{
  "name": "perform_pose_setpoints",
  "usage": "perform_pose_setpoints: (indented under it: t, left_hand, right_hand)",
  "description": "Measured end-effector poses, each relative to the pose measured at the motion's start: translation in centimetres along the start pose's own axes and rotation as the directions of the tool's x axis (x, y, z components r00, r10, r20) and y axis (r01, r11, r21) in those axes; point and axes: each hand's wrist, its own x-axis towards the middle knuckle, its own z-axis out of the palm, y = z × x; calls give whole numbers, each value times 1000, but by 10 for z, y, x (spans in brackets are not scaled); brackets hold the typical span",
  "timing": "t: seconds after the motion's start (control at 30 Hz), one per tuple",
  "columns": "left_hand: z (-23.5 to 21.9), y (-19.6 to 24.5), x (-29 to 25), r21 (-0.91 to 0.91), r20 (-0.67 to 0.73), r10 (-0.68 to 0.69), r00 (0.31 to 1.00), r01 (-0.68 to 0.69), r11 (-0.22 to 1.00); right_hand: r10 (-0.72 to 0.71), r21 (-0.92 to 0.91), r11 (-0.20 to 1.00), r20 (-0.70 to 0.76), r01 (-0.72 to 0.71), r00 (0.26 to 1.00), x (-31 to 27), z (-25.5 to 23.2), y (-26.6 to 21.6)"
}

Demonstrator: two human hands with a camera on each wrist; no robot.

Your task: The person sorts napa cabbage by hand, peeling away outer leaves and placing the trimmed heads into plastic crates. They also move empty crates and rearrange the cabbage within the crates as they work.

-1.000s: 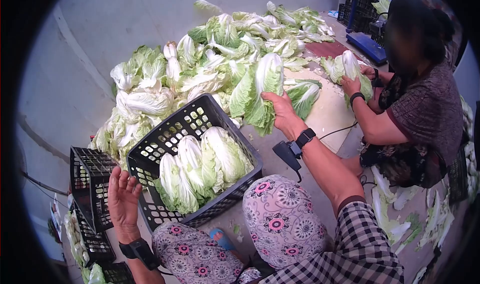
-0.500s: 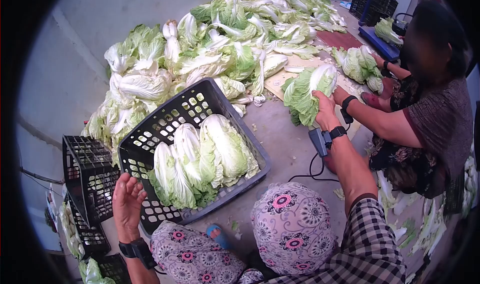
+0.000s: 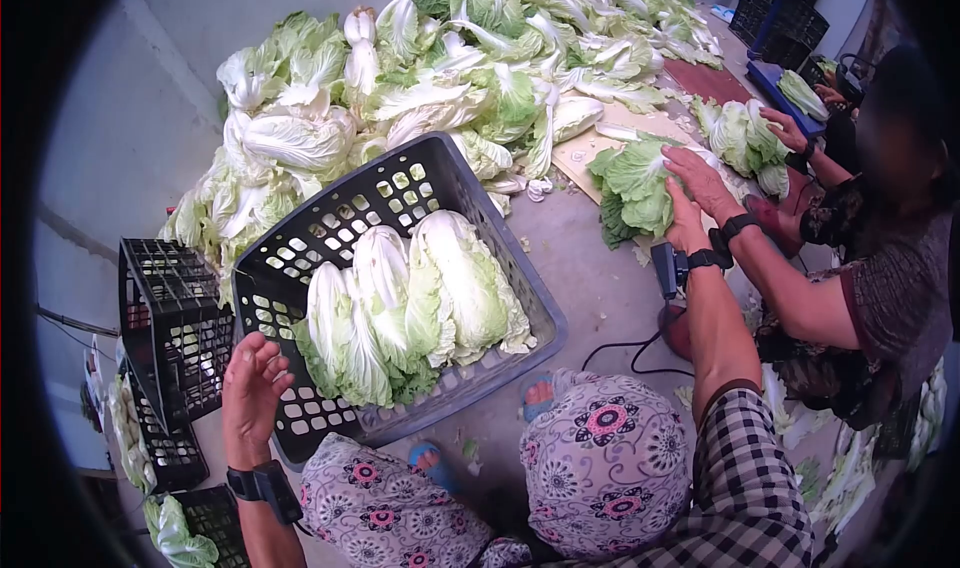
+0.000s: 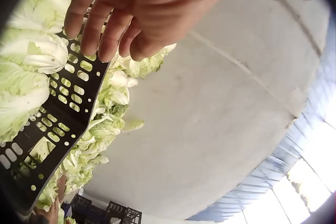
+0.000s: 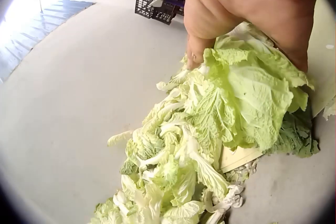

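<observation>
My right hand (image 3: 684, 218) grips a leafy cabbage (image 3: 636, 190) over the floor, right of the black crate (image 3: 548, 313). The same cabbage (image 5: 254, 95) hangs under my right hand (image 5: 247, 8) in the right wrist view. Another person's hand (image 3: 703, 180) reaches in beside mine at the cabbage; whether it touches is unclear. My left hand (image 3: 254, 393), fingers relaxed and holding nothing, is raised by the crate's left edge; the left wrist view shows the hand (image 4: 142, 14) above the crate wall (image 4: 84, 92). Several cabbages (image 3: 460, 278) lie side by side in the crate.
A large cabbage heap (image 3: 400, 98) lies along the wall. More black crates (image 3: 185, 318) stand at the left. A second person (image 3: 880, 258) sits at the right, near another cabbage (image 3: 745, 138) and a blue scale (image 3: 780, 98). A cable (image 3: 640, 346) crosses the floor.
My right hand has carried the cabbage right and down, away from the heap, towards the other person, whose near hand has come up to it. My left hand stays raised by the crate.
</observation>
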Motion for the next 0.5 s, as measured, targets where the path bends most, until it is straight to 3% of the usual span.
perform_pose_setpoints:
  t: [0.03,0.13,0.2,0.27,0.3,0.37,0.5]
  left_hand:
    - [0,-3,3,3,11,-6,1000,6,1000]
    - [4,-11,8,14,45,-47,998,46,999]
    - [-2,-16,11,44,66,-77,995,74,996]
    - [3,-17,10,24,94,-73,993,71,997]
    - [3,-17,9,16,92,-77,993,76,997]
    - [3,-17,9,-7,83,-84,993,85,996]
    - [4,-23,8,-48,76,-103,992,107,993]
  right_hand:
    - [-54,-90,995,-127,43,990,-16,6,6]
    - [-84,-474,880,-235,-38,968,-22,6,19]
    - [150,-587,791,-84,-171,985,-39,6,26]
    - [115,-590,806,67,-54,991,-41,5,39]
    - [13,-643,765,67,33,998,-60,21,33]
    - [-40,-668,733,147,128,988,-62,33,24]
    - [-63,-601,727,422,332,904,-107,95,-13]
